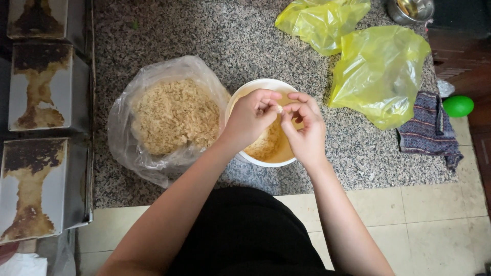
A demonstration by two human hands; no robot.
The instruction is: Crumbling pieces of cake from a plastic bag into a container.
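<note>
My left hand and my right hand meet over a white bowl that holds some pale tan shredded or crumbly food. Between the fingertips of both hands is a small pale piece, pinched from either side. The hands cover most of the bowl's inside. Just left of the bowl stands an open clear plastic bag filled with a larger heap of the same tan food. Everything rests on a speckled granite slab.
Two crumpled yellow plastic bags lie to the right and behind the bowl. A dark striped cloth and a green ball sit at the right edge. A steel bowl is at the top right. Rusty metal boxes line the left side.
</note>
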